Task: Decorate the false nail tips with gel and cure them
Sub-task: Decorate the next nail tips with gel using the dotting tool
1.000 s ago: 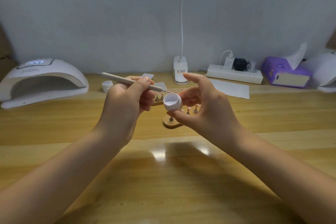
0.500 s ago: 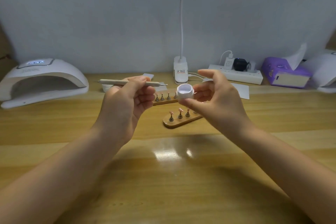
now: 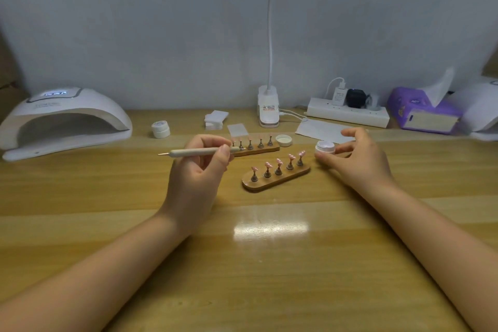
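A white power strip [image 3: 347, 115] is lying at the back of the wooden table [image 3: 107, 197], carrying a white charger [image 3: 339, 94] and a black plug [image 3: 355, 98]. A purple tissue box [image 3: 423, 112] is sitting just beside it, a tissue sticking up.

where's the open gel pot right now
In the head view the open gel pot sits right of centre on the table, at the right hand fingertips, just right of the nearer nail stand.
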`<state>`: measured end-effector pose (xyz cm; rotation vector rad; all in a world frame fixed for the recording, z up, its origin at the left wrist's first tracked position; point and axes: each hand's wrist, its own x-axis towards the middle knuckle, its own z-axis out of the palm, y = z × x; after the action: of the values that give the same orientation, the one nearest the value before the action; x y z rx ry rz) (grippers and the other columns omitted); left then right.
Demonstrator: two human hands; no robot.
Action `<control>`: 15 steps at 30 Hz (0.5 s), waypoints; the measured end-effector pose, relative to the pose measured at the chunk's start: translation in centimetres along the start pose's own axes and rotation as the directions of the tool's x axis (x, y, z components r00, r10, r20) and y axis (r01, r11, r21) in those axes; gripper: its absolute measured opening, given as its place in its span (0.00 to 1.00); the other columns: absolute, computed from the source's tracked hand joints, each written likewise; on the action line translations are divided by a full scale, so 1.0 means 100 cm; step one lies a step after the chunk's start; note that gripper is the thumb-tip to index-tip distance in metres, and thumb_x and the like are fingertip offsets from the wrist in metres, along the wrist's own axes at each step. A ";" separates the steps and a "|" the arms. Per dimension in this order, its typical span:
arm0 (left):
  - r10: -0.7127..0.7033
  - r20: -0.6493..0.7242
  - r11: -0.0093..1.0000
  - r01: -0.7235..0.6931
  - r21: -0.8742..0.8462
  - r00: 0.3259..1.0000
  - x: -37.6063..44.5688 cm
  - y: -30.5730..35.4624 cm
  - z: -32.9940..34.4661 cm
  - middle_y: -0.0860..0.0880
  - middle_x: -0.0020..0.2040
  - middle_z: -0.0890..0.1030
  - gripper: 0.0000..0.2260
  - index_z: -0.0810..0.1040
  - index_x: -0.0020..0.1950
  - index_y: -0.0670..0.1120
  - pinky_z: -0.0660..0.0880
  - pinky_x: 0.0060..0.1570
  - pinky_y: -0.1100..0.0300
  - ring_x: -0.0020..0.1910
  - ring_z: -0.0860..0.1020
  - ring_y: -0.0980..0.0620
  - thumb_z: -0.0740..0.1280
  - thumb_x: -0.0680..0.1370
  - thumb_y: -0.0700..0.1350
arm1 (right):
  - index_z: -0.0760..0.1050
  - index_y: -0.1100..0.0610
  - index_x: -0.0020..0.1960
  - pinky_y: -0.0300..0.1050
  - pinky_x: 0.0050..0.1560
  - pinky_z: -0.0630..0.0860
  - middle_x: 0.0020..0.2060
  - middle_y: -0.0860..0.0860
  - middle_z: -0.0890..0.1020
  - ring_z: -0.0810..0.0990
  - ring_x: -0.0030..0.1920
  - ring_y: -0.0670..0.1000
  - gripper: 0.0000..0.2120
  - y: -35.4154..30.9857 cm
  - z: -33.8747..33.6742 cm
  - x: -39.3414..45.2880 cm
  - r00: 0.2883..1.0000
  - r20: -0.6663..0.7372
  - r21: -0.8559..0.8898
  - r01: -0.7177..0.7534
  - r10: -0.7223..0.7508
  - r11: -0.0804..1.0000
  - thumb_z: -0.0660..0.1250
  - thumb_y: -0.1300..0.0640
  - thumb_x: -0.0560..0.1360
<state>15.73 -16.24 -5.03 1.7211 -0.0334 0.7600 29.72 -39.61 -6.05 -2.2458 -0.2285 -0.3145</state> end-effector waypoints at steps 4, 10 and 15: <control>-0.008 -0.005 1.000 0.008 0.015 1.000 0.001 -0.003 0.001 0.50 0.40 0.81 0.05 0.77 0.48 0.51 0.78 0.43 0.63 0.41 0.79 0.55 0.65 0.79 0.41 | 0.62 0.52 0.72 0.52 0.56 0.76 0.53 0.51 0.82 0.78 0.56 0.53 0.35 0.004 0.002 0.000 1.000 0.016 -0.079 0.007 -0.005 0.997 0.74 0.46 0.71; -0.002 -0.017 1.000 0.002 0.013 1.000 0.000 -0.006 0.000 0.48 0.42 0.81 0.04 0.77 0.48 0.51 0.78 0.43 0.57 0.43 0.79 0.49 0.65 0.80 0.42 | 0.56 0.52 0.75 0.60 0.62 0.71 0.64 0.54 0.74 0.71 0.65 0.58 0.38 -0.008 0.005 -0.006 1.000 0.003 -0.196 0.013 -0.013 0.980 0.68 0.43 0.71; -0.010 -0.039 1.000 0.010 0.004 0.999 0.003 -0.010 -0.001 0.49 0.40 0.81 0.04 0.77 0.48 0.50 0.77 0.42 0.61 0.40 0.78 0.55 0.64 0.80 0.41 | 0.76 0.57 0.51 0.51 0.42 0.75 0.39 0.49 0.77 0.75 0.39 0.49 0.14 -0.049 0.010 -0.036 0.884 -0.100 -0.083 0.450 -0.457 0.889 0.67 0.47 0.74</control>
<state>16.28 -15.75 -5.72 1.7082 0.0040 0.7865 25.09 -35.96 -4.16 -2.2007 -0.6962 -0.7081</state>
